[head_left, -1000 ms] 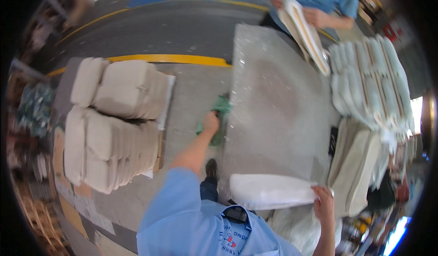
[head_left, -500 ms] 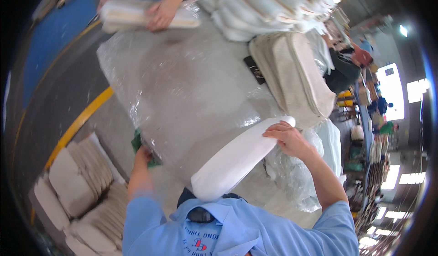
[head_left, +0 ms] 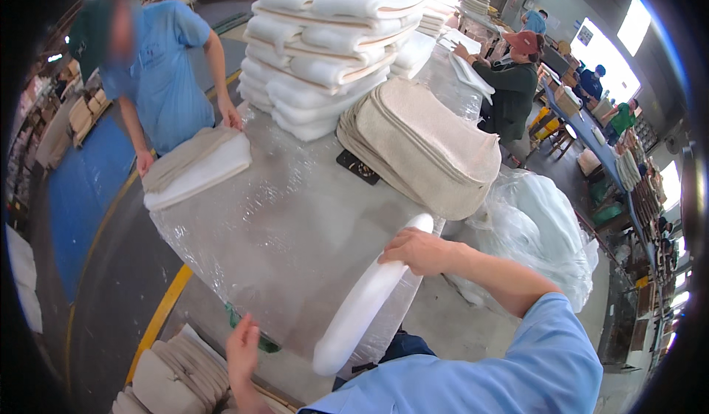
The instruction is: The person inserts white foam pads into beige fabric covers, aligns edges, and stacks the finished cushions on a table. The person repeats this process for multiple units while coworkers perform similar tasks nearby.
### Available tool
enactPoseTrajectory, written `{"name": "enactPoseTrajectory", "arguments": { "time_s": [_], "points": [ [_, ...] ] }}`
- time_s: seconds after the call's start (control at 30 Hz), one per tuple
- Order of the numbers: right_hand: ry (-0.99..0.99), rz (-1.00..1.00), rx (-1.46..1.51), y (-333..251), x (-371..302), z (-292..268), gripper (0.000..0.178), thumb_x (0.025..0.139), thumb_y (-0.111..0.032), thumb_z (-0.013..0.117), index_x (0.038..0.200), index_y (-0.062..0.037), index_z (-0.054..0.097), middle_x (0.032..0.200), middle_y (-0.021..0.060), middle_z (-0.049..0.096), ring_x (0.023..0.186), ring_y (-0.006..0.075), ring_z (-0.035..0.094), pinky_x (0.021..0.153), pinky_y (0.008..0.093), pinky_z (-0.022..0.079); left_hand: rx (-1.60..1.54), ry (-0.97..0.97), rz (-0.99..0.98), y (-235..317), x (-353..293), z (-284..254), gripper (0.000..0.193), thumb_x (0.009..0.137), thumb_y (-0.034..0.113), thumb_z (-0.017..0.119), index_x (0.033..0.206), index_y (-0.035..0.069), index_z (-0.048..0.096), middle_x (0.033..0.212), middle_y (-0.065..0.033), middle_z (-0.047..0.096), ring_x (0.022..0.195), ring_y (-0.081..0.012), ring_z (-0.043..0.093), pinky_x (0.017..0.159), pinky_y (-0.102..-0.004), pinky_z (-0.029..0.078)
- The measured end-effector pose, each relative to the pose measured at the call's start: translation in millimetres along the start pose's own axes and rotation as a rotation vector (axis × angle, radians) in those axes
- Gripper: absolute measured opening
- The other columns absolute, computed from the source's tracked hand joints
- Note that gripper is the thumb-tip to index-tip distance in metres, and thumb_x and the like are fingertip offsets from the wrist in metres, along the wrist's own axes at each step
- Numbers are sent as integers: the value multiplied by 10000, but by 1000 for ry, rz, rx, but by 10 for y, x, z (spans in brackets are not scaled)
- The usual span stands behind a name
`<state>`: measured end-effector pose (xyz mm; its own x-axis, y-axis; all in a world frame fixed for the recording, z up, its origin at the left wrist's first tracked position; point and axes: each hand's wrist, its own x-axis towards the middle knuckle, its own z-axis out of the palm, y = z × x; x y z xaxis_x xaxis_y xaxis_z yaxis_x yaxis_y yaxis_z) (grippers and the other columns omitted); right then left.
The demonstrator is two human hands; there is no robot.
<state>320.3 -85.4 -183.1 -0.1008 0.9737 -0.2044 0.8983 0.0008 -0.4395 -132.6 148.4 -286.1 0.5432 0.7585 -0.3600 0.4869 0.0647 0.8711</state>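
Note:
My right hand [head_left: 415,250] grips the upper end of a long white foam pad [head_left: 360,309] with rounded ends. The pad stands on its long edge near the table's front right edge, slanting toward me. Beside the table's front left edge, my left hand [head_left: 244,349] is raised with its fingers apart, holding nothing. A bit of green material [head_left: 267,342] shows at that edge, close to the left hand. Clear plastic film covers the table [head_left: 273,251]. Beyond the pad lies a stack of beige fabric covers [head_left: 432,144], with a flat black object [head_left: 357,167] at its left side.
Tall folded white padding [head_left: 325,59] is piled at the back. At the far left corner, a co-worker [head_left: 159,67] handles a white pad with beige fabric [head_left: 198,166]. Another person [head_left: 509,81] works at the back right. Bagged white pads [head_left: 539,218] stand right; beige pieces [head_left: 173,377] sit lower left.
The view has tilted up and shows more of the room. My left hand has come away from the green material. The right hand still grips the pad, now turned more on edge.

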Motion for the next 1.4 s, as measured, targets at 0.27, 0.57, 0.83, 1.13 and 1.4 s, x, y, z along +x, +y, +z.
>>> {"name": "enactPoseTrajectory", "arguments": {
  "time_s": [0.27, 0.57, 0.83, 1.13, 1.4],
  "points": [
    [5, -158, -57, 201, 41, -99, 527, 827, -81, 767, 1347, -123, 691, 1248, 102, 720, 1232, 370, 628, 1097, 508, 458, 741, -85, 587, 1626, -505, 1991, 839, 838, 380, 878, 1487, 2, 504, 1286, -267, 679, 1185, -418, 672, 1032, -494, 527],
    [877, 498, 230, 1842, -99, -1067, 371, 917, -263, 775, 1219, -50, 742, 1167, 192, 722, 1144, 369, 673, 992, 456, 536, 783, 68, 256, 1606, -434, 2395, 535, 806, 326, 880, 1188, 60, 616, 1024, -210, 727, 953, -446, 703, 818, -541, 540],
    [1065, 545, 178, 2311, 260, -808, 199, 936, -246, 737, 984, -65, 805, 1009, 170, 730, 1005, 374, 692, 897, 475, 549, 817, 34, 386, 1655, -546, 2056, 316, 835, 244, 814, 1059, 88, 654, 915, -159, 722, 898, -416, 701, 753, -530, 540],
    [1261, 671, 7, 2357, -38, -1419, 221, 1016, -216, 605, 996, -36, 731, 981, 249, 711, 958, 467, 683, 831, 544, 531, 810, -21, 755, 880, -857, 1816, 581, 694, 167, 833, 1249, 90, 680, 1120, -107, 754, 1021, -317, 723, 877, -452, 587],
    [1025, 246, -179, 974, -406, -2778, 221, 1071, -234, 573, 1071, -31, 659, 934, 250, 709, 886, 442, 689, 808, 507, 521, 853, -195, 596, 953, -1156, 1699, 576, 700, 182, 833, 1245, 98, 667, 1287, -88, 720, 1149, -289, 696, 959, -424, 573]
  ]
}}
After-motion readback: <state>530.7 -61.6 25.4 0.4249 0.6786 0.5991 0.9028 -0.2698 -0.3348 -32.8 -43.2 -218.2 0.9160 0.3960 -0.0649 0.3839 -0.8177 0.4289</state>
